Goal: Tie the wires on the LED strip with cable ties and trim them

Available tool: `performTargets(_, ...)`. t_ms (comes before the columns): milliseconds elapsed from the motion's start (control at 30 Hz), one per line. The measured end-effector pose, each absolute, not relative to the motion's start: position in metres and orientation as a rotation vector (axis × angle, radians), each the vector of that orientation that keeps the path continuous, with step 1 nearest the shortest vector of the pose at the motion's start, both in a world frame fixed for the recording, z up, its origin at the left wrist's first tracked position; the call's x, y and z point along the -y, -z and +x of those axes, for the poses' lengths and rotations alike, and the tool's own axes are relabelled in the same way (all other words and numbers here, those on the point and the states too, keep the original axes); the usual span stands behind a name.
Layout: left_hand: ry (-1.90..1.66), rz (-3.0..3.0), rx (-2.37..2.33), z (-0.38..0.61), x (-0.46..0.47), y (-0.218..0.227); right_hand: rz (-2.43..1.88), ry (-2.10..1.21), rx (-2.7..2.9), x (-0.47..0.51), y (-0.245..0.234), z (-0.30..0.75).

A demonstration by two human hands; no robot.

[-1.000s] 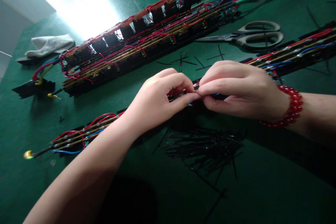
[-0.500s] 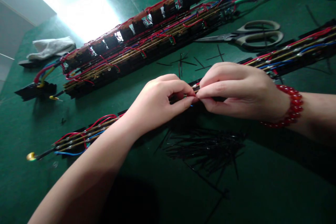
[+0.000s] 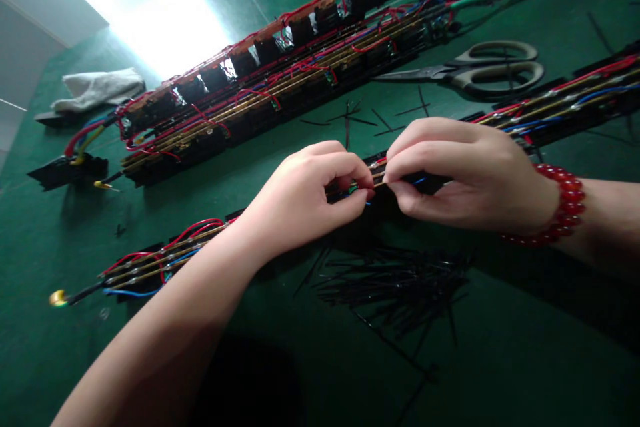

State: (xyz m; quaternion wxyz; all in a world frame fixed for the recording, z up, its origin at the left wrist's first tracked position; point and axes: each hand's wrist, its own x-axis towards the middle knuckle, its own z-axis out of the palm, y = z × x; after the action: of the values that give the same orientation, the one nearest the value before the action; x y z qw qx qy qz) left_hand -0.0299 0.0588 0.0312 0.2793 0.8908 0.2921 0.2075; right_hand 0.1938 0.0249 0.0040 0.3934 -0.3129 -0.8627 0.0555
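1. From where I stand, the wired assembly [image 3: 555, 107] runs across the frame from lower left to right edge, its middle part hidden by the hands.
2. The left hand [image 3: 320, 187] has thumb and forefinger brought together over it, just right of centre; I can't tell what, if anything, is pinched there.
3. The right hand [image 3: 450, 167] has its fingertips bunched just beside them, a small gap between the two hands; its grip is hidden too.
4. To do this close work well, I'd steady with the left and make small moves with the right, pressing lightly on the golden rods [image 3: 145, 267].
5. I'd guard the blue wire [image 3: 133, 292] from snagging.
6. The black ties [image 3: 395, 283] lie below centre, scissors [image 3: 467, 72] upper right, both handy.
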Motion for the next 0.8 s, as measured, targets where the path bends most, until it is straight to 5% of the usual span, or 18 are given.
performTargets(800, -0.580, 2.398, -0.757, -0.0291, -0.0584, -0.0314, -0.773, -0.158, 2.280, -0.0286, -0.0090, 0.1955)
